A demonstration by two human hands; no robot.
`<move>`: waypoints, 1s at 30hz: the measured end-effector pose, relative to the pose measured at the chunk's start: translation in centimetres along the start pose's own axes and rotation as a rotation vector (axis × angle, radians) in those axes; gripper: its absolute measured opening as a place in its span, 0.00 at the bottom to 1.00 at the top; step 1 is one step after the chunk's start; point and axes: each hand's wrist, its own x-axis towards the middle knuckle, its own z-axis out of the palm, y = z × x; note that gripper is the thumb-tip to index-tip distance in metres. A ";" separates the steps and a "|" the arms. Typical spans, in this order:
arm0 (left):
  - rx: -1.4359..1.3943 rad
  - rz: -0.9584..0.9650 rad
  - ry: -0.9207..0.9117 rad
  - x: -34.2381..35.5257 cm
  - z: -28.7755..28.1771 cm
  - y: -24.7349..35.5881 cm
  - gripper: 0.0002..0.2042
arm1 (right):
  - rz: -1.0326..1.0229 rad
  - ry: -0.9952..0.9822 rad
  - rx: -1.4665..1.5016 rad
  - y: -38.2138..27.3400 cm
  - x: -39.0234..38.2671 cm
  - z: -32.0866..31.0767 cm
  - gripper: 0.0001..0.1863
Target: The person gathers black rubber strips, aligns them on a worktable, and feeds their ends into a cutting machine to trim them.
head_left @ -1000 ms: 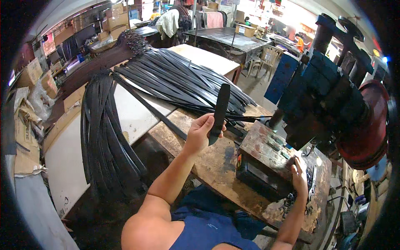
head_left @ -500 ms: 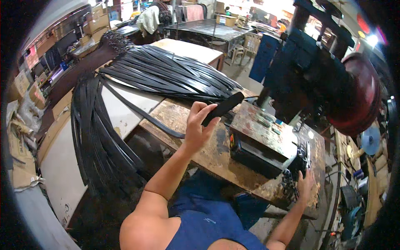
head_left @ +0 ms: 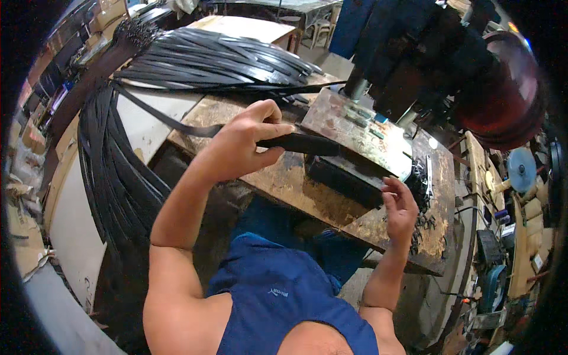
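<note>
My left hand [head_left: 239, 145] grips a flat black strap [head_left: 313, 145], whose end lies level beside the front upper edge of a worn metal block [head_left: 355, 121]. Another length of strap [head_left: 163, 118] runs behind the hand from the pile; whether the two are one piece I cannot tell. At the block's right front corner, my right hand [head_left: 399, 213] has its fingers loosely bent and apart, with nothing visible between them. Over the block stands a dark press machine [head_left: 414, 71] with a red wheel [head_left: 500, 100]. A wrench [head_left: 427, 180] and black scraps lie right of the block.
Long black straps [head_left: 219, 56] spread over pale boards and hang in a second bunch [head_left: 118, 171] at left. The block stands on a worn wooden bench [head_left: 260, 189]. Cluttered shelving [head_left: 512, 236] lines the right. A metal table [head_left: 272, 7] and plastic chairs [head_left: 324, 29] are behind.
My left hand has come down and left, tilting the strap from upright to level. My right hand left the block's right side and has come back toward its front corner. The view has tilted down.
</note>
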 end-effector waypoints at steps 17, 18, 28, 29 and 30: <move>0.021 0.031 -0.650 0.7 -4.2 0.7 0.18 | -0.600 -0.199 -0.054 -3.6 -0.6 14.1 0.22; 0.014 0.020 -0.674 0.9 -4.3 0.8 0.17 | -0.595 -0.209 -0.048 -3.5 -0.7 14.5 0.22; 0.021 -0.003 -0.685 0.4 -4.0 -0.6 0.16 | -0.669 -0.097 -0.062 -2.5 -1.0 16.8 0.22; 0.031 -0.029 -0.707 0.4 -4.2 -0.6 0.16 | -0.675 -0.100 -0.074 -2.5 -1.0 16.9 0.21; 0.041 -0.055 -0.729 0.4 -4.3 -0.5 0.16 | -0.676 -0.103 -0.073 -2.5 -1.0 17.0 0.21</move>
